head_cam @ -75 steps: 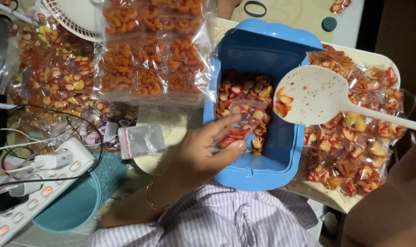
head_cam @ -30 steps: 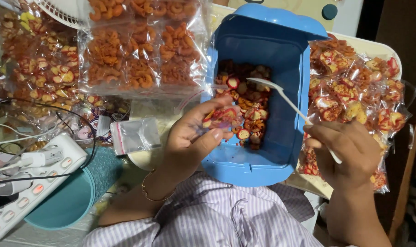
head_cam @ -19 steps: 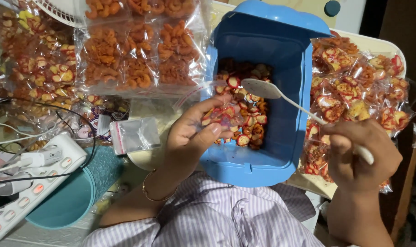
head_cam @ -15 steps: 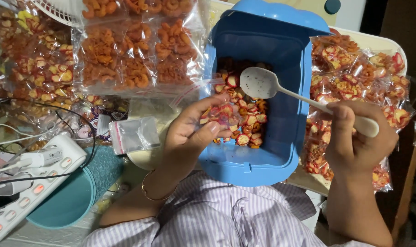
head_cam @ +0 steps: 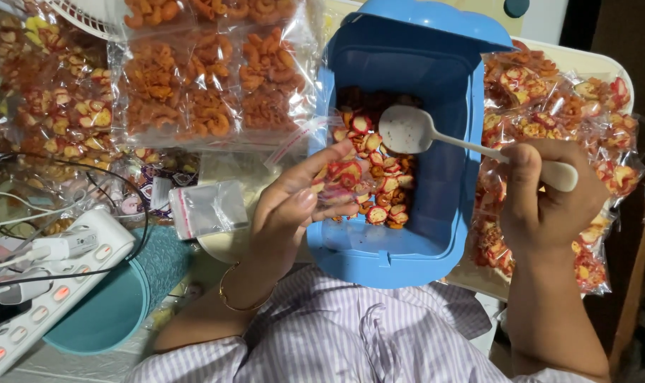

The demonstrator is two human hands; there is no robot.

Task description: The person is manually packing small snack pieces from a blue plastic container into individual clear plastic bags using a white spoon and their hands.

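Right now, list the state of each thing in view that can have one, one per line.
Blue plastic tub: lid open, partly filled with red-and-yellow snack pieces.
Small clear plastic bag: pinched in left hand, partly filled.
White plastic spoon: empty, held by right hand over the tub.
Flat clear zip bags: empty.
White power strip: plugs inserted.

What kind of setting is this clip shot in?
Probably a home snack-packing spot rather than a factory. A blue tub holds loose red-and-yellow snack pieces, sealed snack bags are stacked around it, empty zip bags lie ready, and a household power strip sits nearby.
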